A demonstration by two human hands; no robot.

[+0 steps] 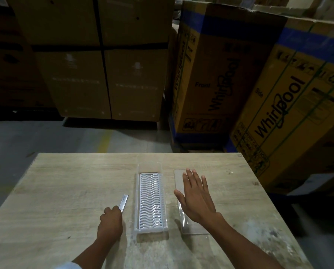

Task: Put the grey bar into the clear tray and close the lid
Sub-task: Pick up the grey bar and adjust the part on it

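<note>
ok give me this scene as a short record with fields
surface: wooden table
tray: centre, open, white wavy insert inside
lid: flat on table right of tray, partly under right hand
bar: held left of tray, not yet in it
left hand: closed on bar
right hand: open, fingers spread over lid
background: cardboard boxes

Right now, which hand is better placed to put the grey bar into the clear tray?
The left hand. It already grips the grey bar just left of the clear tray. The right hand lies open over the lid.
</note>
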